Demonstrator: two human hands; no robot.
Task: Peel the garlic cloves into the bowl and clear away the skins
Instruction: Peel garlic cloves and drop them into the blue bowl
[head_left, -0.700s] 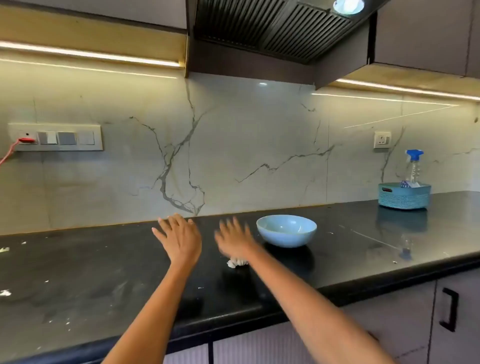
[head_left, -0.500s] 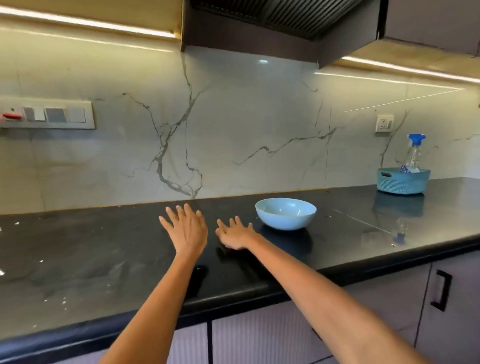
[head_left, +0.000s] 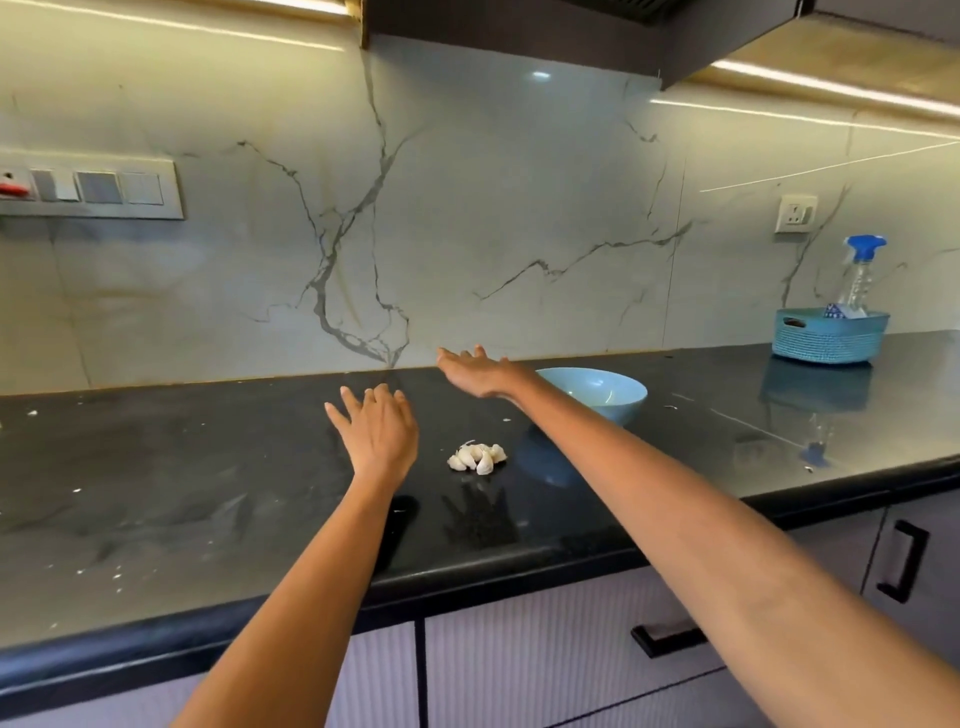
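A small heap of white garlic cloves (head_left: 477, 458) lies on the black countertop (head_left: 208, 493), just left of a light blue bowl (head_left: 602, 397). My left hand (head_left: 378, 434) hovers flat with fingers spread, to the left of the garlic. My right hand (head_left: 480, 370) is raised above and behind the garlic, fingers straight, partly covering the bowl's left rim. Neither hand holds anything.
A teal basket (head_left: 828, 335) with a spray bottle (head_left: 862, 270) stands at the back right by the wall. White flecks lie scattered over the left of the counter. The counter's front edge runs above cabinet doors with black handles (head_left: 901, 561).
My right hand has lifted off the garlic and moved back and up, uncovering the heap. The left hand stays spread beside it. The camera has tilted further down.
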